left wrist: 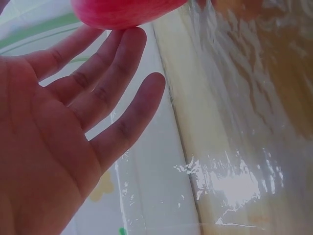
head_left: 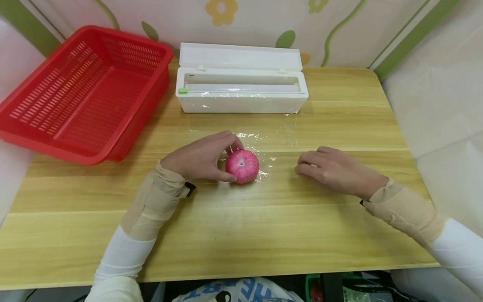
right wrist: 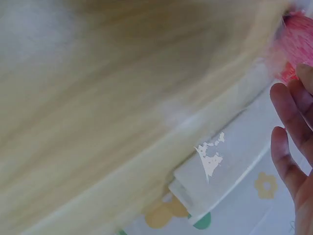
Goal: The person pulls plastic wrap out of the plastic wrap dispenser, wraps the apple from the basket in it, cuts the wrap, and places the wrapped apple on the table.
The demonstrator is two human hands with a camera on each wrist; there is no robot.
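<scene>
A round, pinkish-red onion [head_left: 242, 166] with a pale spot on top sits on a sheet of clear cling film [head_left: 264, 161] spread over the table. My left hand [head_left: 203, 156] holds the onion from its left side, thumb in front and fingers behind. In the left wrist view, fingertips touch the underside of the onion [left wrist: 122, 12] as that camera sees it. To the right, apart from the onion, my right hand [head_left: 336, 170] hovers over or rests on the table with loosely bent fingers and nothing in them. Behind the onion stands a white cling film dispenser [head_left: 241, 104], lid raised.
A red plastic basket [head_left: 139, 100] with slotted walls stands at the back left, near the dispenser. The wooden table [head_left: 234, 235] ends at a patterned wall behind. Below its front edge are a printed bag [head_left: 241, 291] and dark items.
</scene>
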